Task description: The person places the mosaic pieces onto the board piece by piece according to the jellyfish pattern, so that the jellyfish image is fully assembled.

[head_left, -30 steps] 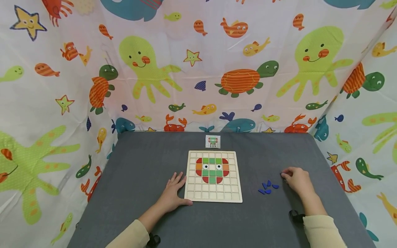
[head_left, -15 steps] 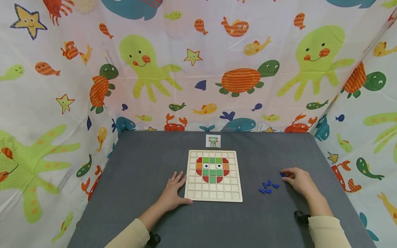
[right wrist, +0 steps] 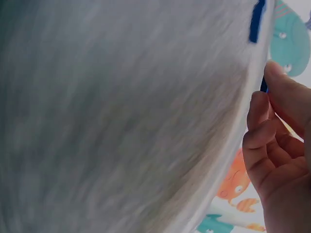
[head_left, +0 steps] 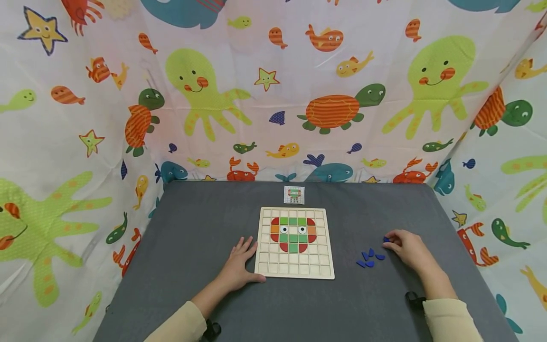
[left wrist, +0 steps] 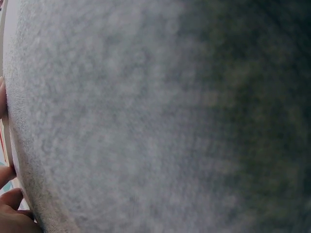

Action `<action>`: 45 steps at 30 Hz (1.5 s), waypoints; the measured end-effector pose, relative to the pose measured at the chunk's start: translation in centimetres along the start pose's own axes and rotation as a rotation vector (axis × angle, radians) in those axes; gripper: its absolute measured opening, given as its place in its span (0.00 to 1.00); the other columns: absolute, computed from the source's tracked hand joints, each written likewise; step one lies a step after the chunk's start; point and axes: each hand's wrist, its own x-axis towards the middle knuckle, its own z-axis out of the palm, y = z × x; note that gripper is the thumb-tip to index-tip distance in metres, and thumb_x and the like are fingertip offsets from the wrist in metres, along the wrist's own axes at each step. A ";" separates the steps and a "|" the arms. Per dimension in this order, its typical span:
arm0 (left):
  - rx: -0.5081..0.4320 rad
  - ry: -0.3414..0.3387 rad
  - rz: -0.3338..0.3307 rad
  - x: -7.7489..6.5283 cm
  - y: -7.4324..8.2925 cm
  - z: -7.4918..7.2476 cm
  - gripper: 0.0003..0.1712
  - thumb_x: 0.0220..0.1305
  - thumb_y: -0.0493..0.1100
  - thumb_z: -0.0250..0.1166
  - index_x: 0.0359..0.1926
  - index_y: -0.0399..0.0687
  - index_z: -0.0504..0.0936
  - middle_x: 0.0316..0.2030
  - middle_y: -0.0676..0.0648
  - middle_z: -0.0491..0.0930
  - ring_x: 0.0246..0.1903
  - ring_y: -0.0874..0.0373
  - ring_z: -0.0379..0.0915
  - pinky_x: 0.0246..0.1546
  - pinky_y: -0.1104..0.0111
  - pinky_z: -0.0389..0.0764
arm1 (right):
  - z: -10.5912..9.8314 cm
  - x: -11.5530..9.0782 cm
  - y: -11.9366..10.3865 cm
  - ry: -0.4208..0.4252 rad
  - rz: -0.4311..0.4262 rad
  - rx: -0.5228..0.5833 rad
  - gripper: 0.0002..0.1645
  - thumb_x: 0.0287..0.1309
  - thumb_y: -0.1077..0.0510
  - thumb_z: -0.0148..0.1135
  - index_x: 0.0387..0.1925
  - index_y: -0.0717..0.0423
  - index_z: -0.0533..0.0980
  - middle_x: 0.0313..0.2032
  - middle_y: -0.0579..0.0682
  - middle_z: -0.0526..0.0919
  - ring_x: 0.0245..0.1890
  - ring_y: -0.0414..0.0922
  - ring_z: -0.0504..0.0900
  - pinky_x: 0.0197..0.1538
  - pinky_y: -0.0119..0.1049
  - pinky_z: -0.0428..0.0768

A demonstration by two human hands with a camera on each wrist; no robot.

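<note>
Between thumb and forefinger, my right hand (head_left: 408,249) pinches a small blue tile (head_left: 386,240) above the right part of the table. In the right wrist view, only a dark blue edge of that tile (right wrist: 264,85) shows at the fingertips. Several loose blue tiles (head_left: 369,264) lie just left of this hand. My left hand (head_left: 236,266) rests with spread fingers at the left edge of a wooden grid board (head_left: 295,270), its thumb at the near corner. Red, orange and green tiles and two eye tiles (head_left: 302,230) form a face-like pattern on the board.
A small picture card (head_left: 294,194) with a similar coloured pattern lies behind the board. Dark grey cloth covers the table (head_left: 192,213). A white curtain (head_left: 239,118) printed with sea animals hangs around the back and sides.
My right hand has shifted slightly left, and the blue tile at its fingertips has come into clearer view. The left hand and the board stay in place.
</note>
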 end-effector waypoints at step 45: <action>0.002 0.013 0.005 0.1 -0.4 0.3 0.67 0.40 0.65 0.81 0.78 0.50 0.60 0.80 0.47 0.51 0.80 0.44 0.35 0.77 0.43 0.48 | 7.3 2.0 -16.2 -0.012 -0.241 0.155 0.12 0.58 0.58 0.73 0.44 0.57 0.86 0.38 0.49 0.85 0.33 0.38 0.78 0.35 0.33 0.79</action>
